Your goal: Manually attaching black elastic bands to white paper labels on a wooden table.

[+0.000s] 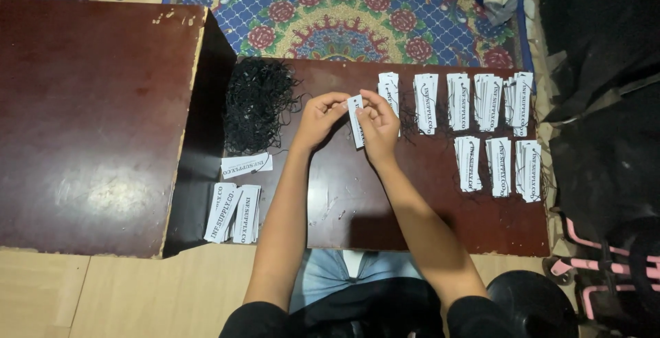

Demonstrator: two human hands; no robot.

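I see one white tag [356, 121] held upright in my fingers; white tag stacks [474, 107] lie in rows right, more tags [234, 211] left.

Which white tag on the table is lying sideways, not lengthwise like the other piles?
The single white tag below the black string pile; it lies crosswise, alone, while the stacks stand lengthwise.

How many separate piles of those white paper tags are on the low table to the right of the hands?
8: five piles in the back row and three in a nearer row, all right of the hands. Some piles overlap, so the count may be slightly off.
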